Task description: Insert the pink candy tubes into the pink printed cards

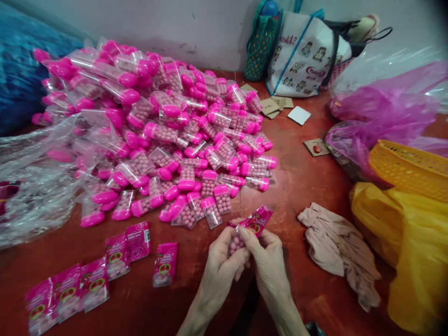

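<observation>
My left hand [220,266] is closed around a small clear candy container [236,243] filled with pink balls. My right hand [268,261] pinches a pink printed wrapper [257,221] that sits over the container's upper end. Both hands meet low in the middle of the red table [301,182]. Just beyond them lies a big heap of pink-capped candy containers [168,135]. Several wrapped pink packs [115,259] lie flat at my lower left.
Crumpled clear plastic [31,186] lies at the left. A beige cloth [341,252] rests right of my hands, beside a yellow bag [413,252] and a yellow basket [409,168]. Pink plastic bags [385,112] and a printed tote bag [304,51] stand at the back right.
</observation>
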A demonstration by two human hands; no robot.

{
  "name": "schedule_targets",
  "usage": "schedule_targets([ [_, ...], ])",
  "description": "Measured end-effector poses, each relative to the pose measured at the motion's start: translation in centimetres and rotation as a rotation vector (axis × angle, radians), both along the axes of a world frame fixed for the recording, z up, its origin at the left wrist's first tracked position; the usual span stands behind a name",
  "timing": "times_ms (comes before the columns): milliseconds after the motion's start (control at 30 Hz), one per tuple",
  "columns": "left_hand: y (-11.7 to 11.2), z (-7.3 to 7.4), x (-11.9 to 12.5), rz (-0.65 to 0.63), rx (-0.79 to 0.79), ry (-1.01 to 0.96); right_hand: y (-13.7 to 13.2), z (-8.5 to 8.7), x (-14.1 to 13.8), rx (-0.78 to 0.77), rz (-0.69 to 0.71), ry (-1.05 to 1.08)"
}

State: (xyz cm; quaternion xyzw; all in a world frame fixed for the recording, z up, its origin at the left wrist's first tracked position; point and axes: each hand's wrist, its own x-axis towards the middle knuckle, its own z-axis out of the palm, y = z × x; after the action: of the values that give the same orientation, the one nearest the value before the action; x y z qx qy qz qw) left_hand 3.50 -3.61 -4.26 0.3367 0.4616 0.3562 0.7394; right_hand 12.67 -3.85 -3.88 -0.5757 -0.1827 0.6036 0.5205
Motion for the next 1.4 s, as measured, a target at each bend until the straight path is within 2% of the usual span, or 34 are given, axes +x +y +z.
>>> schedule_targets([
  [167, 0.3, 0.2, -0.1, 0.016, -0.088, -0.213, -0.2, 0.1, 0.8, 0.083, 0.017, -0.035],
  [267, 0.4, 0.4, -0.3, 0.029, -0.099, -0.254, -0.1, 0.3, 1.0, 0.121, 0.052, -0.132],
  [400, 0.1, 0.2, -0.2, 0.077, -0.112, -0.222, -0.3, 0.1, -0.1, 0.089, 0.024, -0.234],
  [533, -0.1, -0.1, -0.1, 0.114, -0.118, -0.208, -0.9, -0.2, -0.9, 0.033, -0.032, -0.212],
  [667, 0.3, 0.3, -0.5, 0.053, -0.092, -0.173, -0.9, 0.1, -0.3, 0.064, -0.024, -0.058],
  [800, 0.4, 0.6, -0.9, -0.032, -0.041, -0.029, -0.3, 0.6, 0.5, 0.086, -0.066, 0.069],
  [933, 0.2, 0.6, -0.8, -0.059, -0.027, 0.025, -0.2, 0.3, 0.4, 0.022, -0.117, -0.051],
  [1033, 0.2, 0.8, -0.6, -0.056, -0.049, -0.035, -0.3, 0.1, 0.0, -0.026, -0.118, -0.195],
  [1133, 0.1, 0.8, -0.4, -0.051, -0.058, -0.068, -0.4, -0.1, -0.3, -0.053, -0.101, -0.241],
  [1267, -0.3, 0.5, 0.0, -0.011, 0.006, 0.06, -0.6, -0.4, -0.4, -0.078, -0.098, -0.248],
  [1400, -0.7, 0.3, 0.6, 0.084, 0.101, 0.213, -0.5, -0.4, -0.2, -0.071, -0.062, -0.239],
])
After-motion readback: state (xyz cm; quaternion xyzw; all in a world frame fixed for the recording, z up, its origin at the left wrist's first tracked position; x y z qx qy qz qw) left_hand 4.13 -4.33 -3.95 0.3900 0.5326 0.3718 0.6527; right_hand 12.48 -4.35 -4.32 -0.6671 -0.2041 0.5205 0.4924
